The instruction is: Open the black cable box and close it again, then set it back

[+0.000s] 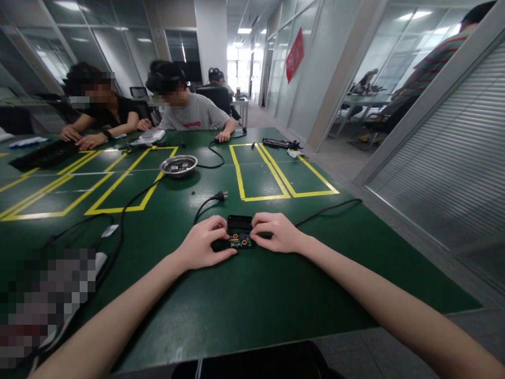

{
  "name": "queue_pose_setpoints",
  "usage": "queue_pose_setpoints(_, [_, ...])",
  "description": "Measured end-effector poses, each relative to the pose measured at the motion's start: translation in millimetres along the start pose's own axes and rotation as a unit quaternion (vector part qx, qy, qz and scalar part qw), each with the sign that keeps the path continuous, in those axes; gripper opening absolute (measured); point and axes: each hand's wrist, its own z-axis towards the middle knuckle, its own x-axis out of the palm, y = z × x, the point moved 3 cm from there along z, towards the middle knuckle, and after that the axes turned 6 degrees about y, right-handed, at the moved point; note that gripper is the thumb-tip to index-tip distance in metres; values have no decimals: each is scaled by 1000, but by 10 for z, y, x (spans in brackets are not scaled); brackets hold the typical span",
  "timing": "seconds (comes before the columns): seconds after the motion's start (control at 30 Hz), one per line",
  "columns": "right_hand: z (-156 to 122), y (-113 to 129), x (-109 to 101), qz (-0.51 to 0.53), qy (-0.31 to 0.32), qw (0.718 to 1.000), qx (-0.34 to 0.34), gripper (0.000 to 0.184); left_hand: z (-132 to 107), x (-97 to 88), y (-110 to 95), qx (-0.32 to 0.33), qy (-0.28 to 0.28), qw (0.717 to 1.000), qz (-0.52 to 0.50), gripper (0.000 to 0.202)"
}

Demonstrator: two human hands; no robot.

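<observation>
A small circuit board (240, 240) with copper-coloured ring coils lies in front of me, low in what looks like a black housing half. My left hand (203, 243) has its thumb and fingers curled round the board's left end. At the other end, my right hand (278, 232) pinches the edge, thumb below and fingers above. Just behind the board sits an open black plastic case half (239, 222), its hollow side showing. My fingers hide both ends of the board, and whether it touches the housing walls I cannot tell.
Behind my left hand lies a black plug (221, 196) on a cable. A metal bowl (179, 166) holds small metal parts. Yellow tape (264, 199) marks rectangles on the green table (315, 295). A black cable (329, 210) runs off right. Two people sit across the table.
</observation>
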Motion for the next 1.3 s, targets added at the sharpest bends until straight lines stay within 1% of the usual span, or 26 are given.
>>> queue_pose_setpoints(0.03, [5,-27,18,-6,-31,999,29,20,8,20,8,-6,-14,1000,5,35])
queue_pose_setpoints(0.07, [9,-61,40,-12,-55,996,64,26,17,48,17,-15,-18,1000,12,49])
queue_pose_setpoints(0.1, [13,-97,68,-15,-68,993,97,35,27,80,29,-28,-10,999,19,67])
queue_pose_setpoints(0.13, [17,-132,100,-14,-68,990,125,42,36,115,41,-41,6,999,24,82])
queue_pose_setpoints(0.17, [21,-162,133,-5,-58,988,143,43,44,146,53,-54,25,998,27,92])
queue_pose_setpoints(0.2, [25,-185,161,9,-44,988,150,40,48,170,63,-64,41,997,27,96])
queue_pose_setpoints(0.23, [27,-201,179,28,-33,988,149,34,50,183,68,-68,51,996,24,95])
queue_pose_setpoints(0.3, [25,-214,176,76,-27,986,143,25,47,178,68,-69,45,997,11,90])
queue_pose_setpoints(0.4, [18,-206,131,158,-30,973,166,24,35,140,49,-59,25,998,-21,87])
queue_pose_setpoints(0.5, [24,-178,121,257,-30,944,203,24,27,113,26,-50,20,997,-60,86])
queue_pose_setpoints(0.57, [31,-163,132,316,-49,922,219,23,24,102,21,-50,14,996,-79,85])
queue_pose_setpoints(0.63, [35,-154,148,349,-65,907,228,26,21,96,25,-53,13,994,-100,83])
queue_pose_setpoints(0.77, [31,-151,164,361,-74,901,230,29,11,83,51,-57,11,989,-138,79])
queue_pose_setpoints(1.03, [20,-143,149,372,-79,897,225,29,4,61,66,-55,-9,986,-159,72])
queue_pose_setpoints(1.2, [11,-136,141,363,-81,903,213,32,13,43,43,-50,-9,985,-163,63])
queue_pose_setpoints(1.3, [4,-144,140,347,-84,910,211,33,11,29,29,-48,-17,986,-158,62])
